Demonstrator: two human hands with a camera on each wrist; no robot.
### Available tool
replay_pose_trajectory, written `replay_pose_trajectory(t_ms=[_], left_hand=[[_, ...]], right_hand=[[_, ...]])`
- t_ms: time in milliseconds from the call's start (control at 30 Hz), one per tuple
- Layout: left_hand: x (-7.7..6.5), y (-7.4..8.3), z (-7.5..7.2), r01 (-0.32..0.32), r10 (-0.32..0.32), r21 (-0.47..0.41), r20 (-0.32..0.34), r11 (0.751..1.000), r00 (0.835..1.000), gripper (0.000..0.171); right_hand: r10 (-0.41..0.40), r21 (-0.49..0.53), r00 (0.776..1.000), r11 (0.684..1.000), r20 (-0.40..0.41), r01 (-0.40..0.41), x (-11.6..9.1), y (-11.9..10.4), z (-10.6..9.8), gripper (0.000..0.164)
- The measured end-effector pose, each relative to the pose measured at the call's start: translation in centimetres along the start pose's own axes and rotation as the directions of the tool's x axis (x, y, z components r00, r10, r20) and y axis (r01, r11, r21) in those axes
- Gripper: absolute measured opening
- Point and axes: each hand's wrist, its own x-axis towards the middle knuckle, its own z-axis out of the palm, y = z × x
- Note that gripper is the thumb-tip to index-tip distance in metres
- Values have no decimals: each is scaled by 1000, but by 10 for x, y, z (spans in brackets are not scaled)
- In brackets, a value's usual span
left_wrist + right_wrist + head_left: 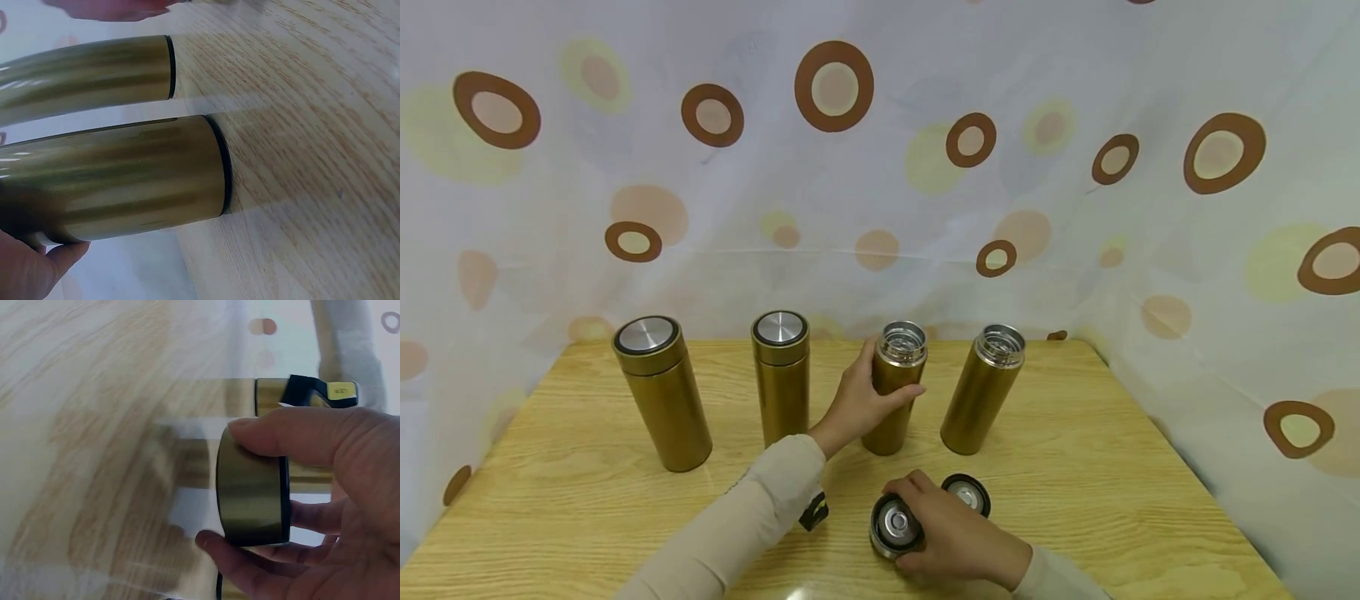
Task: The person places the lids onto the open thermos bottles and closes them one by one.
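Observation:
My left hand grips a gold thermos bottle round its upper body. This bottle stands upright on the table with its steel mouth uncovered. In the left wrist view, the base of the held bottle meets the wood. Lower and nearer, my right hand pinches a gold bottle lid by its side between thumb and fingers. Its steel and black inner side faces up; whether it touches the table I cannot tell. Partly hidden behind that hand, a second lid also shows its inner side.
Another uncovered gold bottle stands right of the held one. Two gold bottles with lids on, the far left bottle and the nearer one, stand to the left. A spotted cloth hangs behind the wooden table.

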Motion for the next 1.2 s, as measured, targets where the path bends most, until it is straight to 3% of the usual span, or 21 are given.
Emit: replay_pose_trajectory(t_ms=[200,300,433,533,667,767,900,1000,1133,1200], left_hand=[[-1,-1,0,-7,7,-5,-10,1000,1000,82],[-1,-2,0,-22,22,-9,-17,1000,1000,80],[-2,-2,1,-35,35,-4,-28,999,999,80],[-1,-2,1,-52,52,7,-33,999,998,78],[0,-1,1,-59,59,8,-25,998,998,77],[0,-1,2,-32,32,-6,-13,999,999,79],[0,-3,2,-14,14,-21,-14,1000,1000,82],[0,-4,2,-24,23,-18,-24,1000,999,82],[0,-5,2,-36,35,-30,-26,999,999,80],[0,-5,2,-42,41,-45,-24,998,999,80]], right_hand=[[-40,71,994,996,-104,48,-4,-2,-11,67],[-51,140,979,987,-198,80,-5,-3,-21,71],[-9,266,954,959,-300,93,-8,-8,-42,73],[24,330,922,937,-386,113,-9,-11,-61,74],[76,361,858,923,-508,132,-11,-15,-83,75],[119,360,812,926,-572,118,-11,-17,-94,70],[159,353,777,932,-609,86,-9,-17,-104,64],[166,367,781,926,-602,86,-6,-17,-111,60],[144,430,814,892,-563,139,3,-16,-122,61],[127,430,826,890,-549,149,10,-15,-130,65]])
